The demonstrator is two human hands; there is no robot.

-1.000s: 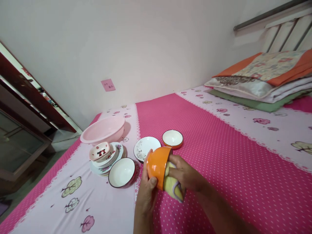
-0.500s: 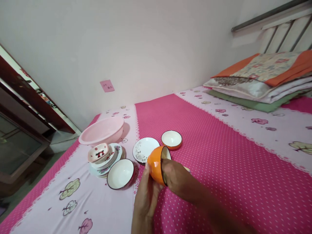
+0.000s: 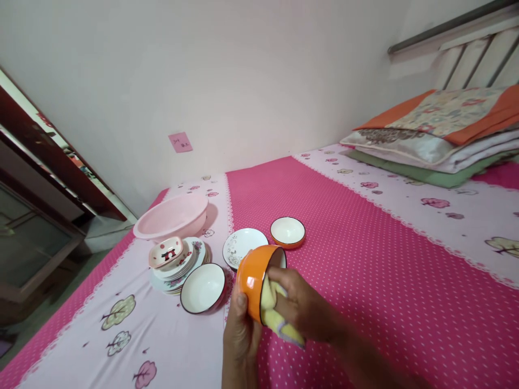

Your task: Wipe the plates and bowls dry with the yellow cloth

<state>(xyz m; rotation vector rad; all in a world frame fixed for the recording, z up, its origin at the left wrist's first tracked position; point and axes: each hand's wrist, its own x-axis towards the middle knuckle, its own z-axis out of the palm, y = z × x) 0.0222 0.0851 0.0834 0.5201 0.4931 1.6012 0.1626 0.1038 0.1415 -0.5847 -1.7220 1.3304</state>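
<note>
An orange bowl (image 3: 252, 278) is tipped on its side, its dark-rimmed mouth facing right. My left hand (image 3: 242, 329) is closed around its outside, with the thumb along the wall. In my right hand (image 3: 295, 302) is a yellow cloth (image 3: 271, 297), gripped at the bowl's mouth with the fingertips partly inside. The cloth's lower end hangs below the rim. Just behind the bowl lies a white plate (image 3: 243, 243) with a floral print. To its right stands a small white bowl (image 3: 287, 230) with an orange outside.
On the left, a white bowl (image 3: 203, 289) with a dark rim stands beside a stack of plates (image 3: 198, 254) topped by a small patterned dish (image 3: 166, 253). Behind them is a pink basin (image 3: 170, 219). Folded bedding (image 3: 433, 132) lies at the far right, against the wall (image 3: 259, 81).
The right hand has drawn partly out of the bowl, so the yellow cloth now shows. The bowl has turned a little in the left hand, whose thumb sits lower.
</note>
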